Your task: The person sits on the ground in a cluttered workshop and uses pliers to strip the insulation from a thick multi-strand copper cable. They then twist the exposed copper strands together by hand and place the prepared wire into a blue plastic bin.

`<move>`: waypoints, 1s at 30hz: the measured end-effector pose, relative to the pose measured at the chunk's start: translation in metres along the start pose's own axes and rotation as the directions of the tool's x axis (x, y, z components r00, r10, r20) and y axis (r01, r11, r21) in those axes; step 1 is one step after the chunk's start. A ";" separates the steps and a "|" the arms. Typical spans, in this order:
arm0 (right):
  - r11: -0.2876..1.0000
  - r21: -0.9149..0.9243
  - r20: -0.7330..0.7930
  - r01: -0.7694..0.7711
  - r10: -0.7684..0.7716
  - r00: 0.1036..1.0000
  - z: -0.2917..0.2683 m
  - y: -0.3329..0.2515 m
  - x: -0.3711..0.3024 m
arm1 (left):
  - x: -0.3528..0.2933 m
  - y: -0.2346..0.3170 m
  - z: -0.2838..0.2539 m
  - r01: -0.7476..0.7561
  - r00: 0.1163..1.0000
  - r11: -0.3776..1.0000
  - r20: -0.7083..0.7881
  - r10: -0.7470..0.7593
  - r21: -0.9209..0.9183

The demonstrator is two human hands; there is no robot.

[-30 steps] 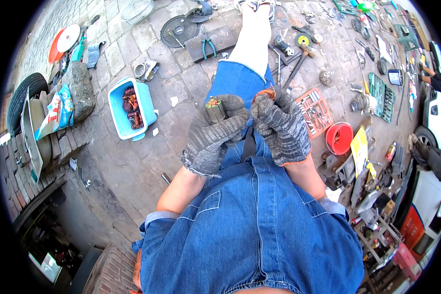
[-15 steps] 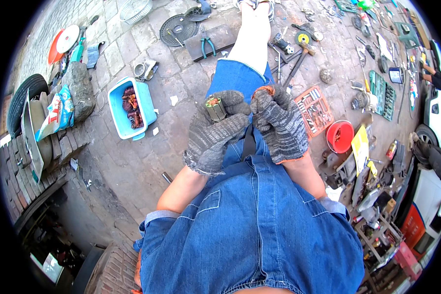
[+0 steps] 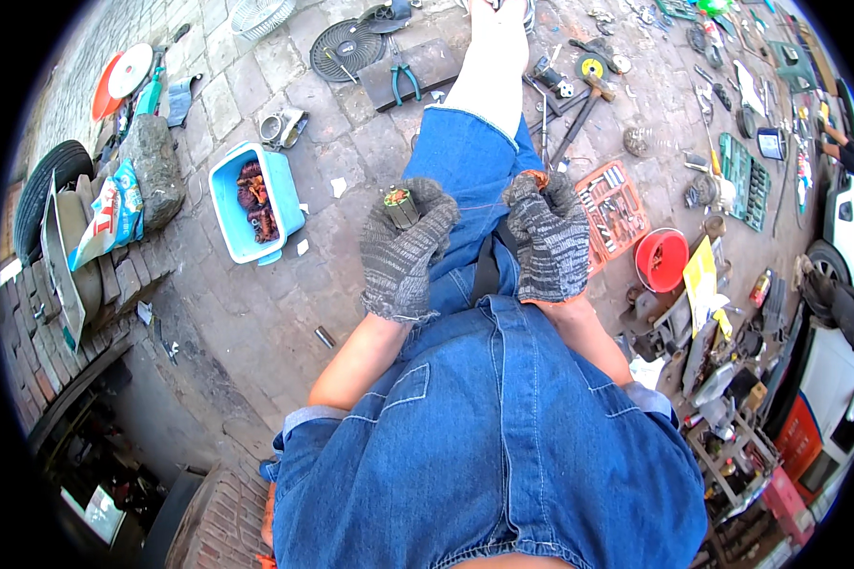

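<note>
My left hand (image 3: pixel 408 261), in a grey knitted glove, is closed round a small motor armature (image 3: pixel 400 206). The armature's end shows copper and green windings and faces up beside my thumb. A thin reddish copper wire (image 3: pixel 482 207) runs taut from the armature across to my right hand (image 3: pixel 548 245). That hand wears a matching glove and is closed, with a small tangle of copper wire (image 3: pixel 535 178) poking out at its fingertips. Both hands are above my lap, a short gap apart. How the right fingers grip the wire is partly hidden.
On the paving at left stands a light blue tub (image 3: pixel 292 194) holding copper windings (image 3: pixel 259 204). Pliers (image 3: pixel 405 83) lie on a dark plate ahead, a hammer (image 3: pixel 584 114) to their right. An orange socket case (image 3: pixel 593 256) and a red bucket (image 3: pixel 672 261) sit at right among scattered parts.
My hands have moved apart, the left a little leftward and the right slightly to the right. The copper wire now shows stretched between them.
</note>
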State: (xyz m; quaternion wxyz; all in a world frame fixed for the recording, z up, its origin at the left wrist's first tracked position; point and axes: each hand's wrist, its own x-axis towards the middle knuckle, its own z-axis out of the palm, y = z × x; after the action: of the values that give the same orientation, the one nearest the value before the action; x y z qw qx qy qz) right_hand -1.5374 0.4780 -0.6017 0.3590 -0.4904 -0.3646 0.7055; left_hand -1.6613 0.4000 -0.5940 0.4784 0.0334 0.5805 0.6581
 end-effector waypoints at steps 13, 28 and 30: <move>0.944 -0.209 0.066 0.255 -0.246 0.967 0.013 0.003 -0.005 | -0.005 -0.004 0.016 -0.433 0.899 0.744 0.183 0.398 0.509; 0.996 -0.028 -0.063 0.090 -0.092 0.994 -0.011 -0.018 0.020 | 0.005 0.005 -0.039 -0.202 0.974 0.834 0.017 0.226 0.514; 0.995 -0.053 -0.053 0.087 -0.089 0.995 -0.007 -0.019 0.019 | 0.005 0.005 -0.036 -0.265 0.962 0.868 0.046 0.271 0.420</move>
State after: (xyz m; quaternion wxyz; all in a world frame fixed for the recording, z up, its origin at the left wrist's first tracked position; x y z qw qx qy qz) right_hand -1.5332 0.5042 -0.5952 0.3873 -0.5021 -0.3933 0.6657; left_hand -1.6885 0.3777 -0.6041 0.3600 0.2115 0.7019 0.5771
